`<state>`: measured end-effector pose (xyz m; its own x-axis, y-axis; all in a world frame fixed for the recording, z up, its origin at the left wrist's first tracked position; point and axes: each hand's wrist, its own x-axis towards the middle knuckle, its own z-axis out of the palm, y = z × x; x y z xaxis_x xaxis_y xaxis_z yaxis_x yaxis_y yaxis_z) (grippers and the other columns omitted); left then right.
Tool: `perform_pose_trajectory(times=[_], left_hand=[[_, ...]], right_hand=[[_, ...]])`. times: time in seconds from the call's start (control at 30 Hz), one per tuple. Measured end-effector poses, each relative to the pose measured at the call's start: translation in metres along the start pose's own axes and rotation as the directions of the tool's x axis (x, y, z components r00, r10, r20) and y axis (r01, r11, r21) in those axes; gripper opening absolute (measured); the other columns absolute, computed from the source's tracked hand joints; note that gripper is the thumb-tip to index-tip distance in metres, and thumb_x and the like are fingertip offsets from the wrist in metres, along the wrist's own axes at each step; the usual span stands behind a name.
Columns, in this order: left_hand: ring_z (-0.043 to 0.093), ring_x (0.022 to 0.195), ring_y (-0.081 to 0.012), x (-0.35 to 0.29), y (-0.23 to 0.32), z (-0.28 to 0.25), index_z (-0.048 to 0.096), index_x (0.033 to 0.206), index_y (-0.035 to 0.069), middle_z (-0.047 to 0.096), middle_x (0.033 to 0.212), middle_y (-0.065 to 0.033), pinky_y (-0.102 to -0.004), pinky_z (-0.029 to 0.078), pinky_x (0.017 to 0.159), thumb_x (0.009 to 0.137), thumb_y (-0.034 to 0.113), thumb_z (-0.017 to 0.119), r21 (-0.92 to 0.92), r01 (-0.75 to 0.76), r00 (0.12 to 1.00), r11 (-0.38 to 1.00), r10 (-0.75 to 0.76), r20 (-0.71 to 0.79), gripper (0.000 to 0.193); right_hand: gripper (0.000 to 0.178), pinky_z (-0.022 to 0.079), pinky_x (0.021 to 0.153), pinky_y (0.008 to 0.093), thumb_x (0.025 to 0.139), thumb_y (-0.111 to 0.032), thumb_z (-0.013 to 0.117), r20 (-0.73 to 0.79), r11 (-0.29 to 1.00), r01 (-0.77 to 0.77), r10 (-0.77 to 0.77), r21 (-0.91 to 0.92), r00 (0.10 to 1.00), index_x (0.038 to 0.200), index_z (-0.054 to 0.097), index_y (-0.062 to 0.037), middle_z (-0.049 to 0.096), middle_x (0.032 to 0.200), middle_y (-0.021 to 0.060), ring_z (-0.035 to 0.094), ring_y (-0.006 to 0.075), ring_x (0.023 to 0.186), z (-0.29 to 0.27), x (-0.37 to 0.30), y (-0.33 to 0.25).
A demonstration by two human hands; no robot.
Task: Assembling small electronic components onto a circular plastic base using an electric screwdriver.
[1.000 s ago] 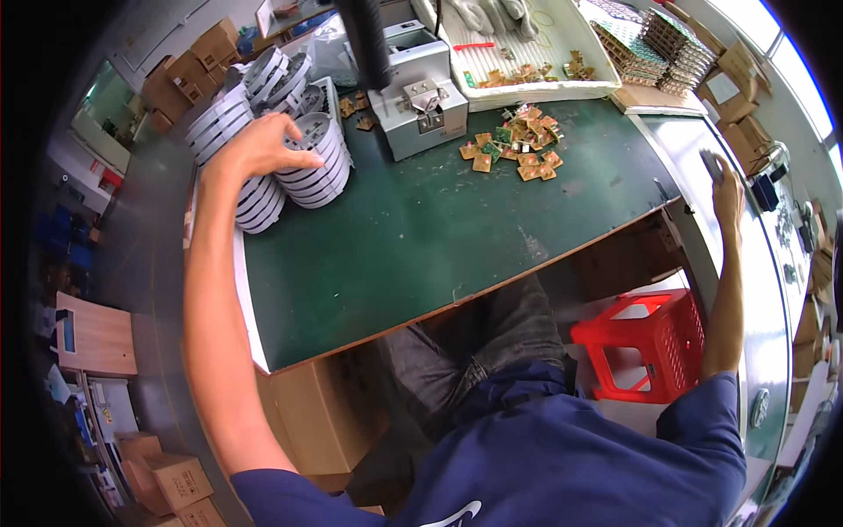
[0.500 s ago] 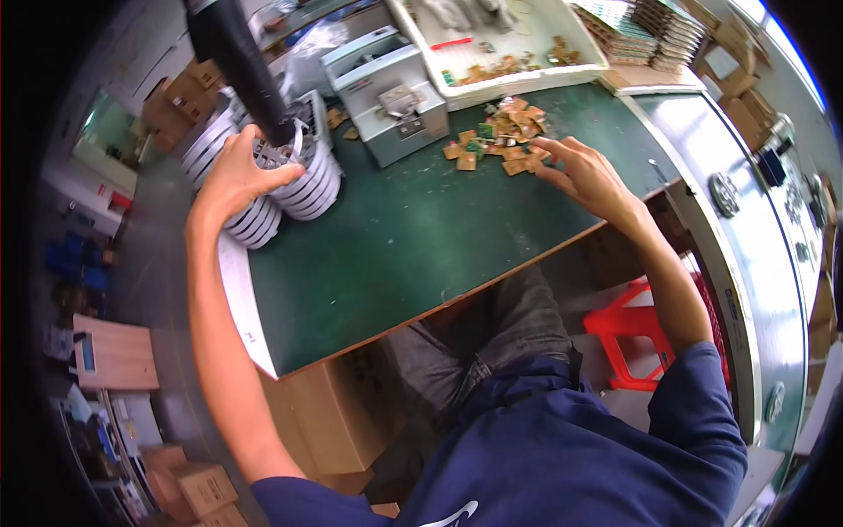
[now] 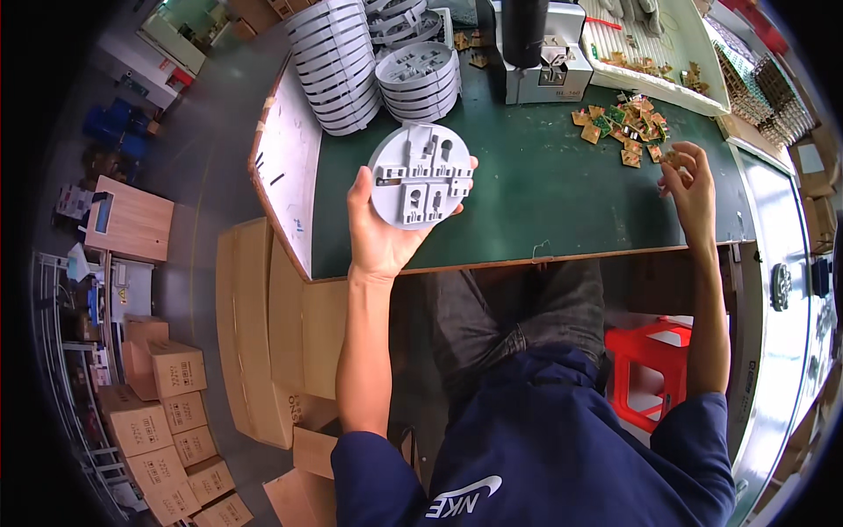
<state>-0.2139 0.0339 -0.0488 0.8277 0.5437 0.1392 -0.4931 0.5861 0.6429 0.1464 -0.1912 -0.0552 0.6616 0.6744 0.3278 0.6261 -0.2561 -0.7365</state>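
Note:
A round light-grey plastic housing (image 3: 423, 200) with moulded slots and ribs rests in my left hand (image 3: 386, 230). The thumb lies at its left side and the fingertips show round its right edge. My right hand (image 3: 689, 189) is over the right of the bench, thumb and fingers pinched on what looks like a small tan circuit board (image 3: 670, 158). Just left of that hand lies a loose pile of small tan and green circuit boards (image 3: 628, 123). Stacks of similar grey round housings (image 3: 334, 70) stand beyond my left hand, with a shorter stack (image 3: 420, 75) beside them.
On the green bench (image 3: 527, 193) stands a grey metal device (image 3: 553, 83) with a black column (image 3: 524, 35). A white foam tray (image 3: 667, 92) holds more boards and gloves. Below are a red stool (image 3: 645, 360), a cardboard box (image 3: 246, 334) and the bench's front edge (image 3: 492, 263).
My left hand has come from the stacks toward me with a grey housing, now face up. My right hand has moved slightly off the board pile, its fingers drawn together. The whole view has shifted.

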Motion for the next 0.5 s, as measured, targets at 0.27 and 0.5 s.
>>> perform_pose_trajectory(times=[0.27,0.5], left_hand=[[0.054,0.130,-0.0523,0.007,-0.009,0.003,0.032,0.155,-0.004,0.038,0.147,-0.0456,-0.0526,0.058,0.098,0.091,0.066,0.059,-0.183,0.044,0.993,0.982,-0.023,0.113,0.098],[0.040,0.138,-0.0588,0.005,-0.010,-0.002,0.032,0.157,0.002,0.019,0.155,-0.0480,-0.0597,0.049,0.102,0.085,0.073,0.062,-0.028,0.040,0.992,0.999,-0.036,0.118,0.105]], right_hand=[[0.031,0.052,0.075,0.0261,0.103,-0.011,0.057,0.292,0.544,-0.333,0.163,0.770,0.942,0.133,0.053,-0.0041,0.064,0.106,0.0077,0.062,0.0126,0.085,0.024,-0.015,-0.034],[0.044,0.049,0.070,0.0238,0.106,-0.012,0.053,0.479,0.470,-0.452,0.069,0.758,0.875,0.149,0.045,-0.0049,0.059,0.100,0.0020,0.056,0.0077,0.080,0.052,-0.019,-0.060]])
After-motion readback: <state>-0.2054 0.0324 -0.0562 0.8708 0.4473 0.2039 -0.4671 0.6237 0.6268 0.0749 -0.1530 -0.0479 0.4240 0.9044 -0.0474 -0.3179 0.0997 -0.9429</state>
